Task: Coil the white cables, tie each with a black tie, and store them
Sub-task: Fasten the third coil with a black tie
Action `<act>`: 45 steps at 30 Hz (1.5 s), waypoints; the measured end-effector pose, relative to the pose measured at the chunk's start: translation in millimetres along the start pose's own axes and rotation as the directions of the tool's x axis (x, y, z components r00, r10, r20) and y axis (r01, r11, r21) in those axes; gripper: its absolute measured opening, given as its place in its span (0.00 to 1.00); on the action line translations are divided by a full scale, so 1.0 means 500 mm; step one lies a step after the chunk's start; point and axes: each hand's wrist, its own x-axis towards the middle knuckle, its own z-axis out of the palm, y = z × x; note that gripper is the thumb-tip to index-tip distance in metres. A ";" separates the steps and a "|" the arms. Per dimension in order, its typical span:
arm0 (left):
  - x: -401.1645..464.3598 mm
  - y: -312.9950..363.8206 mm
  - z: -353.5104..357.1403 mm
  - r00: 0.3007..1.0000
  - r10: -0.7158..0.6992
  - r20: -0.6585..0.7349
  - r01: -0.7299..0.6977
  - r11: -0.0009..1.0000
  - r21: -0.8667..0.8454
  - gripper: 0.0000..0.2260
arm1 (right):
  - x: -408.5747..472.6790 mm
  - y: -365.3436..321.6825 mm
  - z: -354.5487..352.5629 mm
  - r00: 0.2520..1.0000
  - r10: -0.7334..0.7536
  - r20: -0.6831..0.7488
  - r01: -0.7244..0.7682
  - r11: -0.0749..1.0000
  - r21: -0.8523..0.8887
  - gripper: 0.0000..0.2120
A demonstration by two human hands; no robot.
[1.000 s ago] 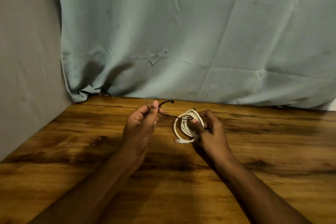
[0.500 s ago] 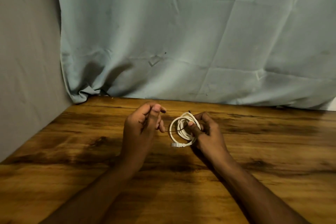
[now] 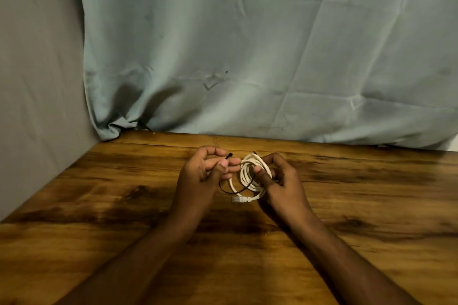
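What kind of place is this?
Probably a home desk in a corner, though that is a guess: a wooden table, a pale cloth backdrop behind it, a grey wall beside it.

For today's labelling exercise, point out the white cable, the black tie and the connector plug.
white cable [image 3: 244, 171]: head view, left side of the coil.
black tie [image 3: 237, 191]: head view, its sagging loop.
connector plug [image 3: 238, 200]: head view, its body.

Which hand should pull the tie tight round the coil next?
Probably left. The left hand already pinches the black tie, while the right hand grips the white cable coil and should keep steadying it.
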 end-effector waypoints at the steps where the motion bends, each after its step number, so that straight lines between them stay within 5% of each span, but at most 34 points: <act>1: -0.001 -0.003 0.000 1.000 0.000 -0.007 0.000 1.000 0.022 0.06 | -0.001 -0.002 0.001 1.000 -0.006 -0.003 0.006 1.000 -0.005 0.04; 10: -0.012 -0.017 -0.005 0.974 0.124 -0.188 -0.059 0.946 0.319 0.06 | -0.020 -0.029 0.012 0.996 -0.090 -0.004 0.089 0.990 -0.112 0.02; 19: -0.018 -0.017 0.014 0.929 -0.172 -0.328 0.158 0.985 -0.068 0.07 | -0.028 -0.031 0.027 0.990 -0.138 -0.001 0.133 0.960 -0.248 0.02; 27: -0.024 -0.011 0.020 0.937 -0.216 -0.274 0.205 0.976 -0.071 0.05 | -0.033 -0.040 0.030 0.986 -0.168 0.000 0.157 0.921 -0.357 0.02; 33: -0.024 -0.005 0.025 0.969 -0.115 -0.217 0.138 0.986 0.095 0.03 | -0.036 -0.045 0.030 0.989 -0.148 0.000 0.136 0.908 -0.397 0.04; 45: -0.016 0.003 0.018 0.953 -0.279 -0.121 0.258 0.952 -0.166 0.09 | -0.035 -0.042 0.028 0.988 -0.154 0.003 0.141 0.899 -0.415 0.03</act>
